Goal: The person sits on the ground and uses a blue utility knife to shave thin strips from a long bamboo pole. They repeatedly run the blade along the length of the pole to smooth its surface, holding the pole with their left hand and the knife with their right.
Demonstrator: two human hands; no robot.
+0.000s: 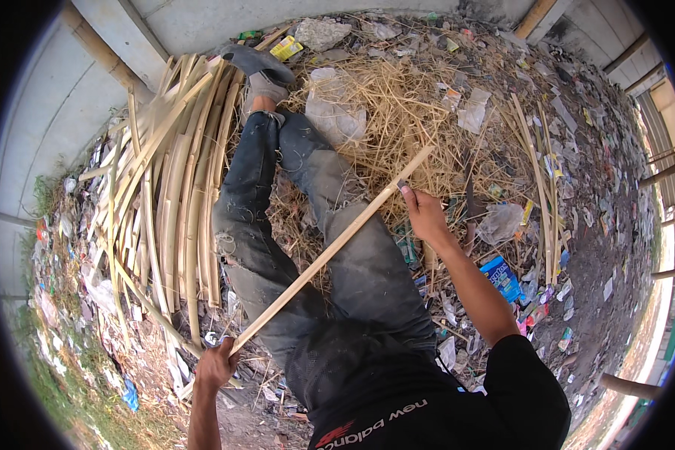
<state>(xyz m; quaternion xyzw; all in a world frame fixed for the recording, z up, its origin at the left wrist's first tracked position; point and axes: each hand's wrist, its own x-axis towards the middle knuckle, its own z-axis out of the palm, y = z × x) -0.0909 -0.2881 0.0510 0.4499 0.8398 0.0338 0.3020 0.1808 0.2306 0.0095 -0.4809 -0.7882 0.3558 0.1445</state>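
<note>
A long pale bamboo strip [330, 252] lies slantwise across my thighs, from lower left to upper right. My left hand [216, 364] is closed round its near end, beside my left hip. Toward the far end, my right hand [426, 215] grips the strip from its right side. Something small and dark sits at the right thumb tip, against the strip; I cannot make out what it is. My legs [277, 217] in worn dark trousers stretch forward under the strip, with a dark shoe [259, 63] at the far end.
Many split bamboo strips [178, 202] are piled left of my legs. Pale shavings [397, 105] heap up ahead. More strips [536, 180] lie at right, with a blue packet [501, 277] and scattered litter nearer. A grey wall [49, 97] borders the left and far sides.
</note>
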